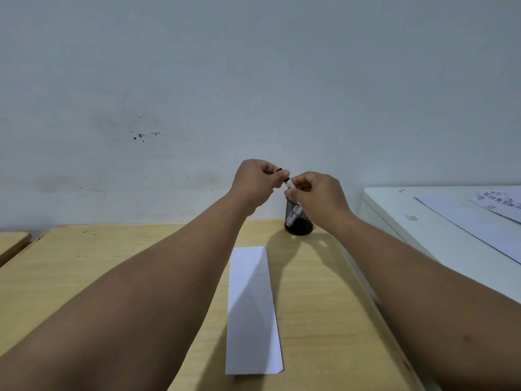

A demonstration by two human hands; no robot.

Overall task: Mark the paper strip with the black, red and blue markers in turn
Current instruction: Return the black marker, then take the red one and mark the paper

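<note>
A long white paper strip (252,309) lies flat on the wooden desk (84,272), running away from me, with no marks visible on it. Both hands are raised above the desk's far edge, over a black mesh pen cup (298,218). My right hand (315,193) pinches the white barrel of a marker (288,184). My left hand (255,180) grips the marker's dark cap (279,169) at the upper end. The cap looks dark, maybe red; its colour is unclear. The rest of the barrel is hidden by my fingers.
A white cabinet top (423,221) stands to the right, carrying paper sheets (479,218), one with handwriting. A second wooden desk edge (12,244) shows at the far left. A pale wall (253,80) rises right behind the desk.
</note>
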